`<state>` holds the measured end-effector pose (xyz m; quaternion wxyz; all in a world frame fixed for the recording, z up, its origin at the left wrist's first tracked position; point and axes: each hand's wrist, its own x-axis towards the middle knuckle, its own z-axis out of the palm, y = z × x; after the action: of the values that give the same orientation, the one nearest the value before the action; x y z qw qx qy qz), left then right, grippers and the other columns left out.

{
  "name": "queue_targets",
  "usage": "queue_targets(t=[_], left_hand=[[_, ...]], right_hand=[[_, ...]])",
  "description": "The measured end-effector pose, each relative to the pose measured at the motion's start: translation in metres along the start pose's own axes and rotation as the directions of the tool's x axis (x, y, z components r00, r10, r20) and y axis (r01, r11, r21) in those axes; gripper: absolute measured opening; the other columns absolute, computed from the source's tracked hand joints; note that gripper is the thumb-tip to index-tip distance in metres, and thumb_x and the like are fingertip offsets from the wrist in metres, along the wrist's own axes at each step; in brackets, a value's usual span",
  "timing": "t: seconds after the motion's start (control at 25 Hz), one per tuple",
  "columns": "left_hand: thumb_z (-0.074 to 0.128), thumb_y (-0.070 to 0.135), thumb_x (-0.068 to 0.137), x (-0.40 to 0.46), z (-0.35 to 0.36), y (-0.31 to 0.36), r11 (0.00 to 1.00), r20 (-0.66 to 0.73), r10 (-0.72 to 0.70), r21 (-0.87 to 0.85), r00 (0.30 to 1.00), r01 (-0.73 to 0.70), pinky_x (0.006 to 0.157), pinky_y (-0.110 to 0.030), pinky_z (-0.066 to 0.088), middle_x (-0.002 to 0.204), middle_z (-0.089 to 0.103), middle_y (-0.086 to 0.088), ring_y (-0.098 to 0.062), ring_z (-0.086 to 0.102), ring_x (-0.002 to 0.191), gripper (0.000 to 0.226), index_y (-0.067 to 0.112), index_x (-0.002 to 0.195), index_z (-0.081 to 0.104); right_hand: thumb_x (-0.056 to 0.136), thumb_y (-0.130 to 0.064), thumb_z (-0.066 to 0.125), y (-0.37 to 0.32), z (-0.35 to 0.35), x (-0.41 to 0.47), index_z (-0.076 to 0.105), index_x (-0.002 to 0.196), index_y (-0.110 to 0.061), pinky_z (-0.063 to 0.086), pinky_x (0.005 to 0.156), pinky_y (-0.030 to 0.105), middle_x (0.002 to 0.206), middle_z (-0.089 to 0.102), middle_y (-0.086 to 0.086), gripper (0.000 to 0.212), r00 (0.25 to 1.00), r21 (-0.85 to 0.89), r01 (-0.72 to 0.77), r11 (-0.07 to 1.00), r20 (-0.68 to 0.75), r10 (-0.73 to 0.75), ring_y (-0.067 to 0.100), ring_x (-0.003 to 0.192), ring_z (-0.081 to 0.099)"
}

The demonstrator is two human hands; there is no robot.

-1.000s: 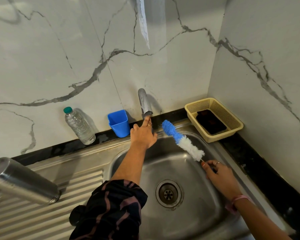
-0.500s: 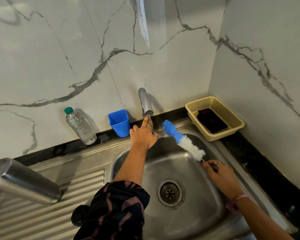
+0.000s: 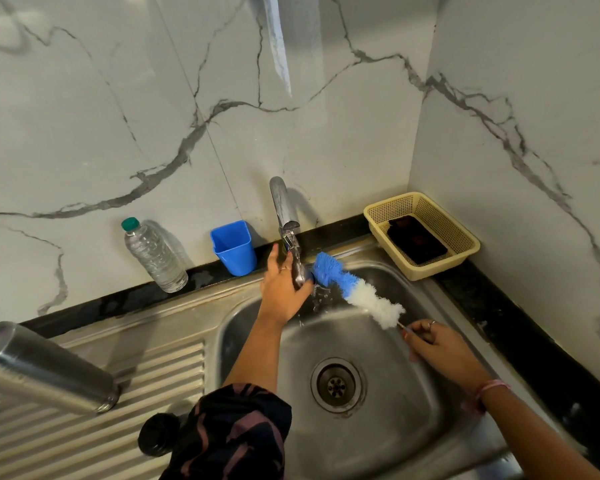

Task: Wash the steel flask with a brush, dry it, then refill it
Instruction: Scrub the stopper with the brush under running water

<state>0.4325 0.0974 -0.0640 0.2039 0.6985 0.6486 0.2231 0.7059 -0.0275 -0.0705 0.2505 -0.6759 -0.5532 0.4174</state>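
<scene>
The steel flask [image 3: 42, 368] stands open-mouthed on the ribbed drainboard at the left, with nothing touching it. Its black cap [image 3: 158, 434] lies near the front edge beside my sleeve. My right hand [image 3: 437, 348] grips the thin handle of a blue and white bottle brush [image 3: 354, 289] over the sink basin [image 3: 413, 427]. The brush's blue tip sits beside the running water. My left hand [image 3: 283, 292] reaches up to the tap [image 3: 281, 206], fingers against the spout end, and water splashes over it.
A clear plastic water bottle [image 3: 153, 256] and a blue cup [image 3: 234, 247] stand against the marble wall behind the sink. A beige basket [image 3: 465, 251] holding a dark flat object [image 3: 416, 244] fills the back right corner. The drain [image 3: 336, 384] is in the middle of the basin.
Water now runs from the tap and splashes by my left hand. The brush tip has shifted slightly toward the stream. The flask has not moved.
</scene>
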Motion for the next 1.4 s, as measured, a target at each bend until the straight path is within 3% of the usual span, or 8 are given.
queue_targets(t=[0.08, 0.2, 0.32, 0.44, 0.8, 0.96, 1.12, 1.4], left_hand=[[0.074, 0.026, 0.085, -0.012, 0.008, -0.004, 0.915, -0.045, -0.184, -0.372, 0.982, 0.154, 0.112, -0.032, 0.033, 0.151, 0.019, -0.007, -0.023, 0.038, 0.132, 0.076, 0.012, 0.148, 0.034], [0.076, 0.021, 0.083, -0.026, 0.018, -0.009, 0.456, 0.076, -0.486, -0.828, 0.871, 0.326, 0.099, -0.033, 0.047, 0.133, 0.052, -0.011, -0.02, 0.056, 0.113, 0.051, 0.012, 0.125, 0.05], [0.071, 0.024, 0.086, -0.034, 0.026, -0.012, 0.025, 0.291, -0.534, -0.933, 0.794, 0.359, 0.077, -0.03, 0.051, 0.111, 0.065, -0.011, -0.021, 0.061, 0.098, 0.037, 0.007, 0.117, 0.06], [0.068, 0.033, 0.09, -0.042, 0.027, -0.001, -0.17, 0.408, -0.506, -0.911, 0.76, 0.376, 0.07, -0.027, 0.053, 0.098, 0.066, -0.012, -0.017, 0.062, 0.08, 0.037, 0.005, 0.114, 0.062], [0.064, 0.036, 0.092, -0.042, 0.028, 0.014, -0.406, 0.494, -0.445, -0.855, 0.747, 0.323, 0.1, -0.047, 0.05, 0.119, 0.062, -0.022, -0.035, 0.062, 0.112, 0.04, 0.003, 0.114, 0.057], [0.066, 0.041, 0.089, -0.037, 0.028, 0.015, -0.411, 0.523, -0.447, -0.841, 0.726, 0.353, 0.093, -0.045, 0.052, 0.119, 0.061, -0.022, -0.035, 0.063, 0.109, 0.048, 0.002, 0.115, 0.056], [0.07, 0.036, 0.087, -0.035, 0.03, 0.02, -0.319, 0.555, -0.444, -0.832, 0.704, 0.455, 0.093, -0.047, 0.053, 0.108, 0.063, -0.02, -0.035, 0.062, 0.107, 0.038, 0.005, 0.106, 0.058], [0.074, 0.034, 0.084, -0.034, 0.029, 0.014, -0.383, 0.585, -0.459, -0.809, 0.669, 0.445, 0.099, -0.051, 0.05, 0.119, 0.061, -0.023, -0.038, 0.06, 0.114, 0.038, 0.006, 0.104, 0.056]], right_hand=[[0.095, -0.024, 0.055, 0.001, -0.005, 0.0, 0.062, 0.095, -0.024, 0.043, 0.065, 0.015, 0.074, 0.069, -0.001, 0.007, 0.999, -0.021, 0.006, 1.0, 0.053, -0.005, 0.011, 0.076, 0.065], [0.094, -0.019, 0.057, -0.001, -0.013, -0.003, 0.067, 0.093, -0.021, 0.049, 0.074, 0.023, 0.076, 0.069, 0.001, 0.01, 0.994, 0.021, 0.038, 0.999, 0.097, -0.04, 0.015, 0.078, 0.067], [0.093, -0.02, 0.059, -0.008, -0.023, -0.006, 0.069, 0.094, -0.018, 0.049, 0.072, 0.021, 0.074, 0.069, -0.003, 0.011, 0.981, 0.04, 0.068, 0.997, 0.18, -0.074, 0.007, 0.073, 0.065], [0.093, -0.023, 0.059, -0.013, -0.03, -0.003, 0.069, 0.095, -0.023, 0.045, 0.069, 0.016, 0.067, 0.067, -0.012, 0.01, 0.965, -0.059, 0.144, 0.988, 0.229, -0.127, 0.0, 0.067, 0.062], [0.096, -0.039, 0.05, -0.046, -0.053, 0.013, 0.062, 0.118, -0.033, 0.05, 0.069, 0.022, 0.1, 0.057, -0.014, 0.026, 0.947, -0.689, 0.234, 0.686, 0.003, -0.321, 0.005, 0.082, 0.057], [0.082, -0.026, 0.074, -0.062, -0.047, 0.012, 0.072, 0.107, -0.024, 0.036, 0.04, 0.024, 0.084, 0.054, -0.003, 0.026, 0.745, -0.887, 0.304, 0.346, -0.005, -0.667, 0.01, 0.052, 0.047], [0.072, -0.008, 0.074, -0.076, -0.046, 0.011, 0.072, 0.102, -0.01, 0.04, 0.049, 0.034, 0.083, 0.058, 0.009, 0.03, 0.511, -0.92, 0.37, 0.128, 0.087, -0.855, 0.024, 0.064, 0.054], [0.057, -0.007, 0.09, -0.076, -0.069, 0.015, 0.066, 0.083, -0.006, 0.045, 0.045, 0.027, 0.074, 0.057, 0.008, 0.036, 0.57, -0.875, 0.449, 0.181, 0.125, -0.812, 0.016, 0.053, 0.053]])
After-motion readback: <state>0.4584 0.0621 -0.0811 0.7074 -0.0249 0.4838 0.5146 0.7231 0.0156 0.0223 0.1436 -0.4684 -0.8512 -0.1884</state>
